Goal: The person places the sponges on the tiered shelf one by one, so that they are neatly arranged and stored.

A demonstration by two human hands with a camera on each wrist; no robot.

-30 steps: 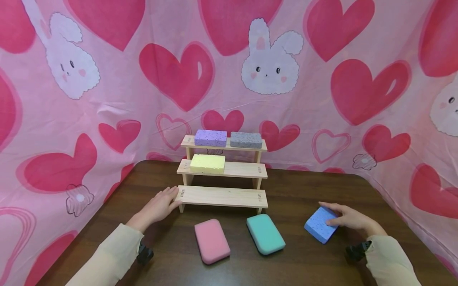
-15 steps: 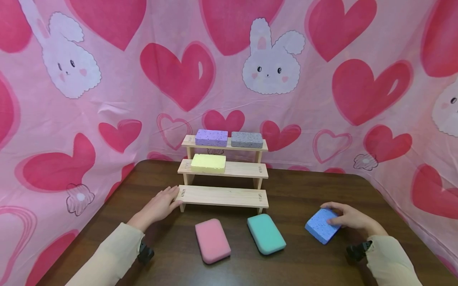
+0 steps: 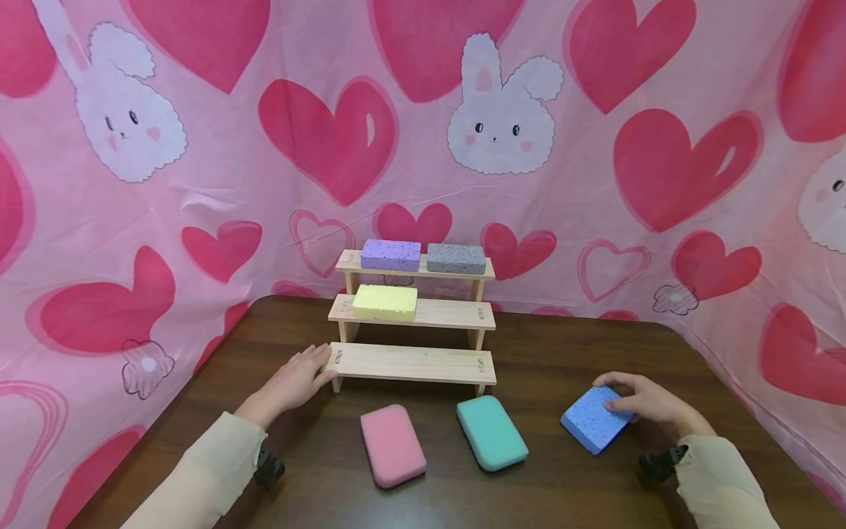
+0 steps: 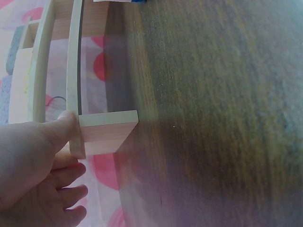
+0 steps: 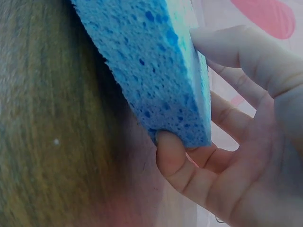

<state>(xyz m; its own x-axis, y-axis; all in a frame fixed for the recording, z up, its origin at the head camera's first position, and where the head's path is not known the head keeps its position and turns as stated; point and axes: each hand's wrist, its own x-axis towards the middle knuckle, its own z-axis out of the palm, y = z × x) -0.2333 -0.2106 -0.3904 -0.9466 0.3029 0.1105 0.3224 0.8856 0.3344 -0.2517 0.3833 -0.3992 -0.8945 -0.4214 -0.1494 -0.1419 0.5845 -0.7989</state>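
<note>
My right hand [image 3: 646, 400] grips a speckled blue sponge [image 3: 595, 420] at the right of the table. In the right wrist view, the thumb lies against one broad face of the sponge [image 5: 137, 61] and a fingertip curls over its end. At the left, my left hand [image 3: 294, 380] pinches the left end of the lowest step of a wooden three-tier shelf [image 3: 410, 363]. The left wrist view shows thumb and forefinger on that board's end [image 4: 74, 71], with the other fingers curled beside it.
A pink sponge [image 3: 393, 446] and a teal sponge [image 3: 492, 433] lie before the shelf. On its middle step sits a yellow sponge [image 3: 384, 303]; the top step bears a purple sponge [image 3: 390, 255] and a grey sponge [image 3: 456, 258]. A heart-patterned cloth [image 3: 423, 184] hangs behind the table.
The blue sponge has turned and tilted slightly in my right hand, its upper face showing more now. My left hand keeps its place on the shelf.
</note>
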